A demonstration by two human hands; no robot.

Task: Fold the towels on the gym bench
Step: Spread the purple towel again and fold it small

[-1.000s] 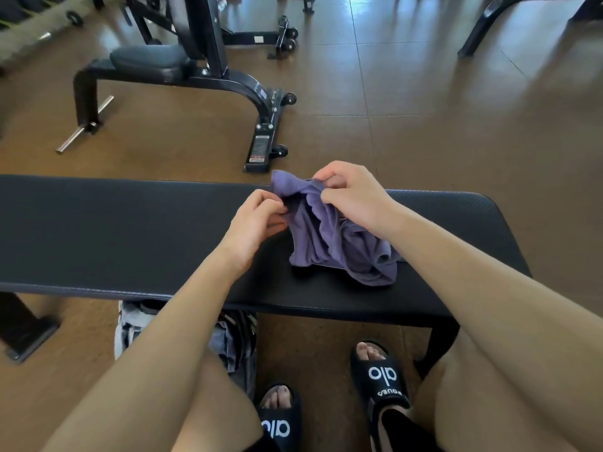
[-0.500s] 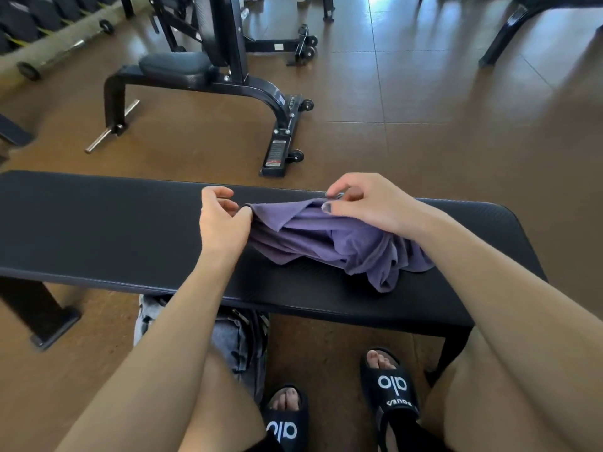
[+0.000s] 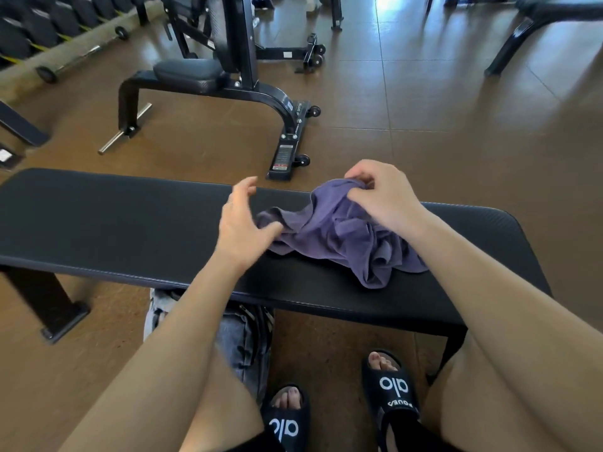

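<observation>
The crumpled purple cotton towel [image 3: 339,236] lies on the right half of the black padded bench surface [image 3: 114,220], its long axis running roughly left to right. The right hand [image 3: 381,194] pinches a raised fold at the far edge. The left hand [image 3: 243,220] is released, fingers spread, thumb touching the towel's left end. The cloth is bunched and unfolded, with no edge laid flat.

A gym floor [image 3: 408,132] of large glossy brown tiles reflects bright daylight at the top. An adjustable black weight bench [image 3: 208,76] on small wheels stands at the centre back. A rack of dark dumbbells [image 3: 36,24] lines the upper left. Another black frame [image 3: 522,31] sits upper right.
</observation>
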